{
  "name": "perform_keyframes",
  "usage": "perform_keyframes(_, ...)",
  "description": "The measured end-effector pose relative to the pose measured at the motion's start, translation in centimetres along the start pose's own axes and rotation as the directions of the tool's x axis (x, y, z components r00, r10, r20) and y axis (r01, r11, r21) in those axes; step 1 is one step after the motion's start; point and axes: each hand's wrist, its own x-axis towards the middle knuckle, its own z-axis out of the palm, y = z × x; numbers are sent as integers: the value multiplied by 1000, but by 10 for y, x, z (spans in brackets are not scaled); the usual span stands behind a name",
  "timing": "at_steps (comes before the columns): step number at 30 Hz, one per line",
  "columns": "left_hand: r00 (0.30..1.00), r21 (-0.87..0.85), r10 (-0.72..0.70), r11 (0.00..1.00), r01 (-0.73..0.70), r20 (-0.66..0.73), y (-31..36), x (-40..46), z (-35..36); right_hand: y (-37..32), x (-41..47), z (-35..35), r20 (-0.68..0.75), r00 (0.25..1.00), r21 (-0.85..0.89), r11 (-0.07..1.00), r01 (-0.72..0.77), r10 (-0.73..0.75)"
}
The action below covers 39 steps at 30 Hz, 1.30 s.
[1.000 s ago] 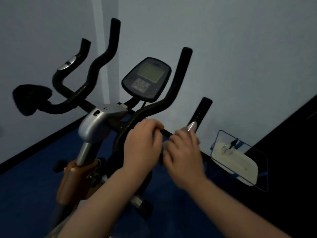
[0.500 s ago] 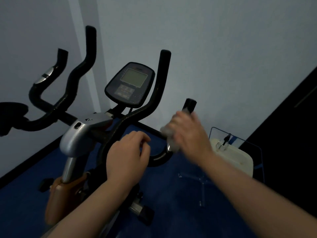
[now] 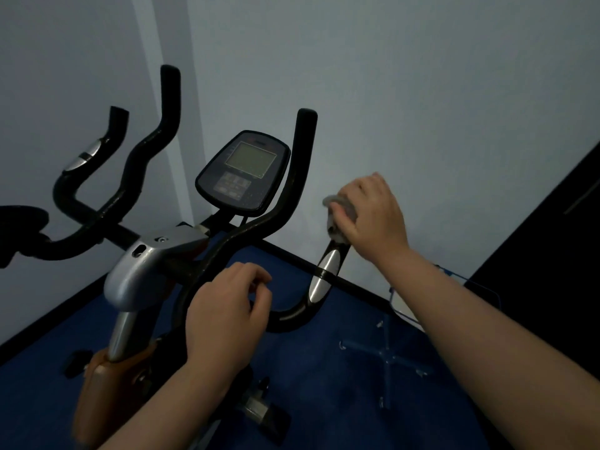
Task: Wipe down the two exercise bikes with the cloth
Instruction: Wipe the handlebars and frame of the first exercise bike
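Right hand (image 3: 370, 219) wrapped round grey cloth (image 3: 341, 211), fingers curled and clamping it onto the upper end of the right grip (image 3: 324, 274) of the exercise bike (image 3: 152, 264); left hand (image 3: 227, 313) curled round the handlebar bend below the console (image 3: 243, 172), apparently steadying the frame, though contact partly hidden. Cloth bunched small, leaving little wiping surface, so likely to skip the silver sensor plate and the underside of the grip. Risk of cloth slipping off the bar tip at the top, and of knocking the console while crossing over; second bike not identifiable here.
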Motion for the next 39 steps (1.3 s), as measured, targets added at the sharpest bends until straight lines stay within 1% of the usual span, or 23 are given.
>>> perform_keyframes(2, 1000, 7, -3, 1000, 3, -5, 0, 0, 0, -6, -3, 6, -13, 980, 162, 967, -196, 201)
perform_keyframes(3, 1000, 11, 2, 1000, -2, -5, 0, 1, 1, -12, -8, 11, -40, 954, 239, 930, -280, 298)
perform_keyframes(5, 1000, 20, 9, 1000, -9, -12, 0, 1, 1, -28, -15, 19, -96, 851, 400, 803, -442, 516)
perform_keyframes(7, 1000, 29, 9, 1000, -9, -16, 1, 2, 2, -44, -20, 22, -114, 725, 520, 663, -539, 679)
perform_keyframes(10, 1000, 44, 7, 999, -7, -8, 2, 4, 3, -70, -46, 29, 13, 543, 628, 416, -658, 840)
perform_keyframes(11, 1000, 47, 8, 999, -8, -5, 2, 4, 4, -81, -62, 32, 59, 510, 645, 357, -676, 858)
perform_keyframes(12, 1000, 46, 11, 999, -11, -6, 2, 3, 4, -92, -74, 33, 90, 508, 658, 331, -676, 857)
perform_keyframes(13, 1000, 38, 11, 999, -11, -13, 1, 3, 4, -102, -81, 32, 102, 545, 664, 352, -660, 832)
perform_keyframes(14, 1000, 28, 12, 1000, -11, -21, 2, 3, 4, -105, -82, 30, 90, 603, 654, 410, -636, 793)
perform_keyframes(17, 999, 3, 16, 1000, -16, -45, 2, 2, 3, -90, -66, 24, 29, 763, 524, 640, -562, 646)
perform_keyframes(20, 997, -30, 4, 1000, -7, -73, 2, -1, 1, -93, -87, 18, 94, 864, 402, 775, -488, 495)
perform_keyframes(22, 994, -37, 4, 999, -8, -109, 3, -2, 1, -115, -116, 18, 161, 944, 267, 908, -322, 288)
perform_keyframes(23, 992, -49, 12, 999, -19, -128, 3, -3, 1, -123, -127, 17, 208, 964, 190, 960, -206, 166)
perform_keyframes(24, 989, -74, 27, 997, -38, -148, 4, -4, 0, -125, -132, 14, 266, 962, 126, 987, -94, 58)
perform_keyframes(26, 980, -99, 63, 992, -82, -186, 2, -9, -5, -109, -121, 2, 368, 921, 64, 992, 113, -129)
perform_keyframes(28, 967, 7, 92, 996, -93, -238, -10, -18, -12, -87, -108, -10, 424, 858, 42, 953, 300, -288)
perform_keyframes(29, 955, 60, 83, 996, -69, -284, -18, -24, -15, -81, -103, -14, 457, 832, 39, 942, 334, -314)
perform_keyframes(32, 913, 77, -68, 991, 108, -402, -34, -36, -20, -102, -89, -9, 554, 790, -40, 939, 341, -263)
perform_keyframes(33, 899, 68, -123, 984, 166, -421, -36, -37, -18, -114, -81, -2, 612, 754, -47, 942, 332, -236)
perform_keyframes(35, 877, 68, -180, 970, 233, -446, -35, -35, -14, -134, -55, 18, 694, 690, 38, 968, 248, -204)
perform_keyframes(37, 873, 72, -180, 969, 238, -453, -34, -36, -12, -140, -37, 30, 764, 620, 153, 983, 97, -180)
perform_keyframes(38, 872, 72, -177, 970, 234, -457, -35, -37, -12, -140, -40, 31, 757, 623, 169, 980, 106, -198)
perform_keyframes(39, 873, 75, -175, 969, 234, -456, -36, -37, -12, -136, -48, 29, 716, 658, 155, 972, 178, -234)
